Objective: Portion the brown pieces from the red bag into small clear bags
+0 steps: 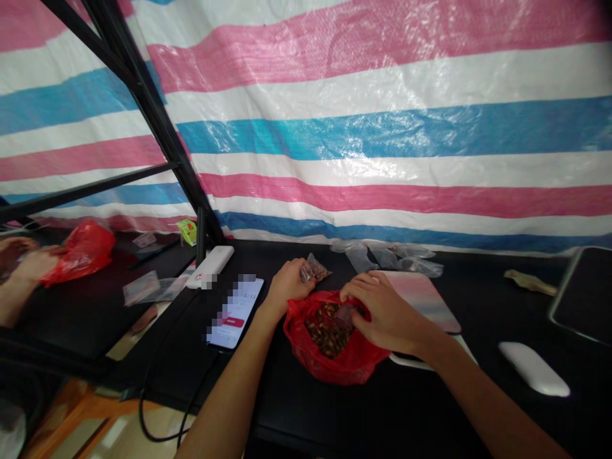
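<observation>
My left hand (289,287) is shut on a small clear plastic packet (315,268) holding brown nuts, at the upper rim of a red plastic bag (299,335). The bag lies open on the black table (406,408), filled with brown shelled nuts (329,329). My right hand (388,312) reaches over the bag's mouth, its fingers curled around a small translucent plastic piece (345,313) among the nuts. Its exact shape is partly hidden by my fingers.
A phone (235,312) with a pixelated patch, a white power bank (215,264) and a black cable lie left. Clear plastic bags (382,256), a pastel pad (421,299), a white mouse (533,368) and a dark tablet (581,294) lie right. A mirror (81,299) stands left; a striped tarp (382,127) hangs behind.
</observation>
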